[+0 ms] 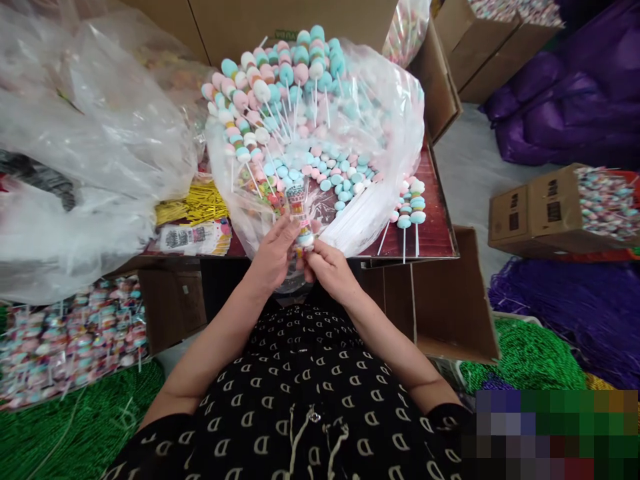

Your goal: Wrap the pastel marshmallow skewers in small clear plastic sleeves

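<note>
My left hand (273, 257) and my right hand (333, 270) both grip a clear plastic sleeve holding a skewer of pastel candies (299, 213), held upright just above the table edge. Behind it, a large clear plastic bag (380, 87) holds many pastel candy skewers (280, 87) and loose round candies (335, 173). Several more skewers (410, 207) lie on the red-brown tabletop (435, 227), to the right of the bag. Gold twist ties (193, 203) and a stack of printed header cards (193, 237) lie left of my hands.
Crumpled clear plastic sheets (85, 147) cover the left side of the table. Open cardboard boxes (555, 213) hold packed candy, and a bagged heap of candy skewers (70, 340) sits low on the left. Green bead strands (525, 357) and purple bead strands (560, 300) cover the floor.
</note>
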The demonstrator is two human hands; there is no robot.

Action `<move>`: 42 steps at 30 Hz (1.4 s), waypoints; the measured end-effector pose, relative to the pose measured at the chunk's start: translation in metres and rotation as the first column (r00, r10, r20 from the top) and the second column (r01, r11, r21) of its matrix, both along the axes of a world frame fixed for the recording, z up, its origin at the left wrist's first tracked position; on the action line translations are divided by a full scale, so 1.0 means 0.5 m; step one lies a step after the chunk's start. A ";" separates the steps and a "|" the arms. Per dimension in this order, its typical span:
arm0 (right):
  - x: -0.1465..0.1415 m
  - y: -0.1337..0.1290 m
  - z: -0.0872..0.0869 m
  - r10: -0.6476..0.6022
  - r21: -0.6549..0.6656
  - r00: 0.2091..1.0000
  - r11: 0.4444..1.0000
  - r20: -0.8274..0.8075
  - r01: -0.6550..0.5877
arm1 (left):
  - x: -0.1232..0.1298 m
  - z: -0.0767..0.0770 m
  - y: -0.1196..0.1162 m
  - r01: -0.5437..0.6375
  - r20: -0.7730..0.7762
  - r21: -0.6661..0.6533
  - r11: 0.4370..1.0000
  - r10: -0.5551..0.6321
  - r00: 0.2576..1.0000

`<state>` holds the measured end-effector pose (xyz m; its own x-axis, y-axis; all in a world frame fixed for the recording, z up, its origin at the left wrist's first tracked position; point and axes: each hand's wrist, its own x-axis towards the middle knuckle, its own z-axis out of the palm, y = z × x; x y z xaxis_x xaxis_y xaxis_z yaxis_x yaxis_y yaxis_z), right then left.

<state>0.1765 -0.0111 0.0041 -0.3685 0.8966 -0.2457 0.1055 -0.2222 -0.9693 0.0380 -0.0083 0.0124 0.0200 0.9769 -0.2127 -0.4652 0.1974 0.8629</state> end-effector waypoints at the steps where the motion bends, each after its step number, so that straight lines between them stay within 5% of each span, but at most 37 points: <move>1: -0.002 -0.005 -0.004 0.024 -0.038 1.000 0.999 -0.013 -0.024 | 0.003 0.004 0.002 0.006 0.040 -0.040 0.999 -0.005 0.999; 8: 0.031 -0.032 -0.028 -0.018 -0.178 0.992 0.984 -0.125 -0.004 | -0.016 0.008 0.025 -0.270 0.058 0.028 0.963 0.268 0.962; 16: 0.023 -0.041 -0.028 -0.063 -0.011 0.986 0.998 -0.154 0.062 | -0.001 0.001 0.002 -0.128 -0.042 0.072 0.989 0.132 0.990; 19: 0.017 -0.039 -0.027 -0.063 0.024 0.986 0.997 -0.156 0.068 | 0.003 -0.013 -0.021 -0.053 -0.237 0.079 0.995 0.070 0.969; 23: 0.016 -0.036 -0.026 -0.033 0.128 0.996 0.991 -0.087 0.044 | -0.022 -0.020 -0.024 -0.011 -0.673 0.284 0.959 0.208 0.709; 26: 0.012 -0.035 -0.025 -0.099 0.303 0.992 0.950 0.072 0.073 | -0.030 -0.020 -0.018 0.086 -0.817 0.420 0.904 0.335 0.469; 29: 0.004 -0.032 -0.023 -0.166 0.401 0.974 0.911 0.154 0.092 | -0.025 -0.018 -0.022 0.126 -0.840 0.449 0.885 0.369 0.398; 31: 0.001 -0.030 -0.021 -0.146 0.391 0.981 0.916 0.125 0.087 | -0.026 -0.016 -0.030 0.118 -0.833 0.388 0.914 0.294 0.468; 33: 0.000 -0.029 -0.019 -0.111 0.363 0.992 0.928 0.056 0.083 | -0.032 -0.013 -0.038 0.100 -0.769 0.293 0.951 0.172 0.616; 37: 0.001 -0.030 -0.018 -0.084 0.330 0.996 0.940 -0.041 0.093 | -0.047 -0.001 -0.034 -0.027 -0.367 0.199 0.980 0.100 0.925; 42: -0.005 -0.038 -0.022 -0.068 0.314 0.997 0.947 -0.028 0.074 | -0.037 0.033 -0.005 -0.030 -0.089 0.129 0.991 0.042 0.995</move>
